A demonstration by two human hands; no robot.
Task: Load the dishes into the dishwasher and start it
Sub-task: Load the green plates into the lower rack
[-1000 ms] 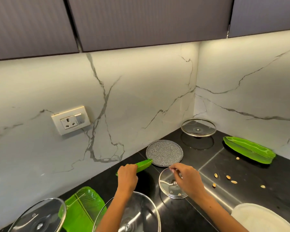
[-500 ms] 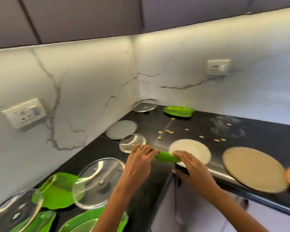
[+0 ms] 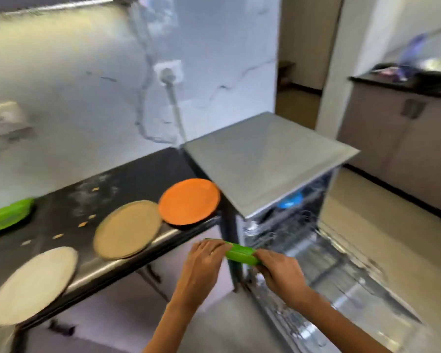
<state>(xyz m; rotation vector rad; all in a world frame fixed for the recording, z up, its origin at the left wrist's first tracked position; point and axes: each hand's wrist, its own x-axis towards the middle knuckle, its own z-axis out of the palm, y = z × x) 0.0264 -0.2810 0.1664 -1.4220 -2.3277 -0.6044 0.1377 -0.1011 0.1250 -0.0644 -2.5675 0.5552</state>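
White marble-patterned wall [image 3: 69,103] runs behind a black countertop [image 3: 127,184], and the whole view is smeared by motion blur. At the far left edge of the counter lies a green dish [image 3: 7,216], partly cut off by the frame, with small pale crumbs [image 3: 83,224] scattered on the dark surface near it. Along the front edge sit three round plates in a row: a cream plate [image 3: 33,285] nearest the left, overhanging the edge, a tan plate [image 3: 127,229] in the middle, and an orange plate [image 3: 189,201] whose rim overlaps the tan one. On the wall above, a plug sits in a wall socket [image 3: 168,72] with its cable hanging down. Below the counter edge, in the middle of the view, the left hand [image 3: 204,258] curls its fingers over one end of a small green dish [image 3: 239,254], held in the air in front of the counter's end. The right hand [image 3: 278,268] grips the other end of it. Just right of the counter stands the dishwasher [image 3: 267,154], its grey top level with the counter and its door [image 3: 341,284] dropped open beneath the right forearm. Inside, wire racks [image 3: 290,222] show, with something blue [image 3: 289,201] in the upper one. Farther right, across the beige floor, stands another dark-topped cabinet [image 3: 397,123].
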